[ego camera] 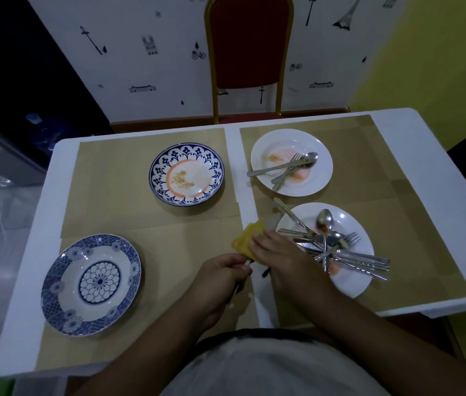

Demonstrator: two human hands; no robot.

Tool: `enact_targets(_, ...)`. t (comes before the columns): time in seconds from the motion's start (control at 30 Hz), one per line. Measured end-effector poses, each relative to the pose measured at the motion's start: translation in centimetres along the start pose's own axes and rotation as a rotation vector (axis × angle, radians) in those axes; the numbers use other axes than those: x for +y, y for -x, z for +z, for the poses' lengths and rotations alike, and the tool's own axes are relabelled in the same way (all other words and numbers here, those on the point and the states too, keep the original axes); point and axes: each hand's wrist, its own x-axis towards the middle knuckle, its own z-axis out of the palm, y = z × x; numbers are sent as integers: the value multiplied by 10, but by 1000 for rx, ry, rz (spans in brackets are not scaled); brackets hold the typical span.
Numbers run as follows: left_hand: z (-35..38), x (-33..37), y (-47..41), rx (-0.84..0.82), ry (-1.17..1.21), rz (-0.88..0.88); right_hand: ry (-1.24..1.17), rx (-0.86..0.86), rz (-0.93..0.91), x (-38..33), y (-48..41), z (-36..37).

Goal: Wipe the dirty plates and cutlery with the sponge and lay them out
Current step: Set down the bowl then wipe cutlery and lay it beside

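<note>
The left hand [223, 270] pinches a mostly hidden utensil [246, 263]. The right hand [277, 252] grips the yellow sponge [244, 240] around it, just beside the near white plate [351, 284]. Of four plates, only the near blue plate [51, 284] looks clean. A tangled cutlery pile [340, 247], too tangled to count, awaits wiping. Farther off, the crumbed blue plate [157, 172] and the smeared white plate [323, 178], carrying a spoon [309, 158] and at least one fork [291, 164], remain.

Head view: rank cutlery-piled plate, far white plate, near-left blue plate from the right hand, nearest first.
1. Cutlery-piled plate, right beside the right hand.
2. Far white plate, beyond it.
3. Near-left blue plate, far left.
</note>
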Motion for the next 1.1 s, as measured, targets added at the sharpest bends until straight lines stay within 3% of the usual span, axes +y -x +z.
enact_targets(0.23,-27,-12,18,114,-27,-65,-102,-27,152,8,-34,8)
enact_targets(0.4,-60,-40,34,258,-42,5,-216,10,305,-12,-57,8)
enact_targets(0.5,-76,-56,33,395,11,16,-234,-60,294,-22,-61,24)
enact_targets(0.73,-105,-82,-8,578,-192,79,-280,-307,226,-33,-58,69)
enact_targets(0.87,-110,-83,-18,624,-397,140,-108,-531,138,-27,-45,84)
enact_targets(1.1,-117,-89,-16,622,-575,262,75,-508,126,-30,-32,87)
